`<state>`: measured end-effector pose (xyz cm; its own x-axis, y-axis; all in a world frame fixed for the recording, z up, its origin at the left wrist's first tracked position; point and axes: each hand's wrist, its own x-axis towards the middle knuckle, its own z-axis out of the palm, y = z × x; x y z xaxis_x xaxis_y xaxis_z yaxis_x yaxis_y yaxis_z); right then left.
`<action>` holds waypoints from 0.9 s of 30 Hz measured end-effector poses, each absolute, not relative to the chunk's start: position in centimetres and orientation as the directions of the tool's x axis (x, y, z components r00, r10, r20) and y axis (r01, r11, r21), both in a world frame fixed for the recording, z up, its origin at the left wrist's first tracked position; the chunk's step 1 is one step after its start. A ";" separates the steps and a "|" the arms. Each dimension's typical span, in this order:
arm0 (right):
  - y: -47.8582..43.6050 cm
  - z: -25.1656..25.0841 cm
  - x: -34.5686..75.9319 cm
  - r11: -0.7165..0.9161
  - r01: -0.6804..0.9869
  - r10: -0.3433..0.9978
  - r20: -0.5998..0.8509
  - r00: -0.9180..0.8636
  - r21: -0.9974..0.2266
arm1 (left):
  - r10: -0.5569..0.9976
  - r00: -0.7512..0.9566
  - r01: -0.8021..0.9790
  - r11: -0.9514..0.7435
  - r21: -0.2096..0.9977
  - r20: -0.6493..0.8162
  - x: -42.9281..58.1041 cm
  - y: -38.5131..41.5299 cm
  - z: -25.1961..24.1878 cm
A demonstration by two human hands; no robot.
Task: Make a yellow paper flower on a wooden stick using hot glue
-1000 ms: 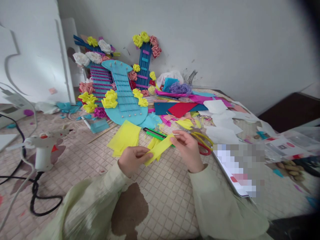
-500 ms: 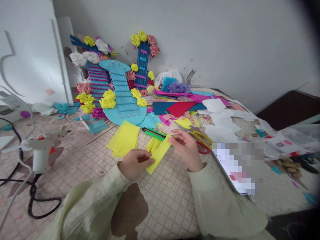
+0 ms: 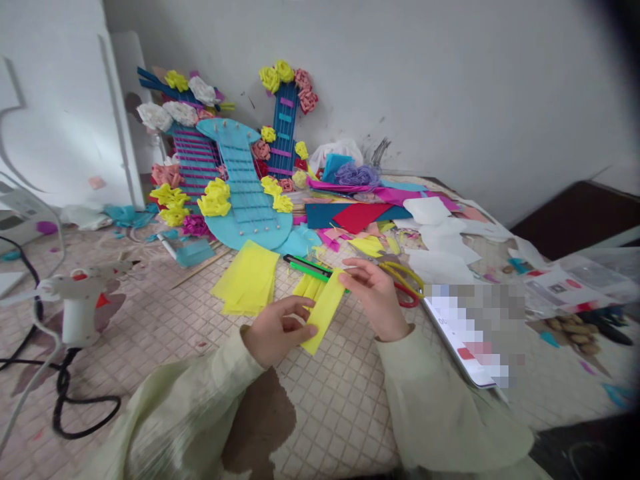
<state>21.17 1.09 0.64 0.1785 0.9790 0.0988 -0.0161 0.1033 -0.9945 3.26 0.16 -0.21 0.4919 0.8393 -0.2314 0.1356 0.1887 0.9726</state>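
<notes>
Both my hands hold one yellow foam strip (image 3: pixel 326 308) just above the tiled surface. My left hand (image 3: pixel 277 331) pinches its lower end with thumb and fingers. My right hand (image 3: pixel 376 297) pinches its upper end. The strip hangs steeply, lower end toward me. More yellow strips (image 3: pixel 307 287) lie right behind it, and a stack of yellow foam sheets (image 3: pixel 247 280) lies to the left. A green and black cutter (image 3: pixel 306 265) lies just beyond my hands.
Yellow-handled scissors (image 3: pixel 405 281) lie right of my right hand. A white glue gun (image 3: pixel 80 303) with a black cord stands at the left. Blue foam craft pieces with paper flowers (image 3: pixel 240 180) lean on the wall, with coloured foam scraps (image 3: pixel 365 215) behind. A pixelated tablet (image 3: pixel 470 327) lies at the right.
The yellow strip has turned from a shallow slant to a steep one. My left hand moved right and slightly toward me with its end. My right hand has barely moved.
</notes>
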 end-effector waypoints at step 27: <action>0.8 0.9 20.9 0.044 0.034 0.998 0.045 0.052 -0.998 | 0.740 0.672 0.182 -0.139 0.973 -0.020 3.3 -0.7 -0.8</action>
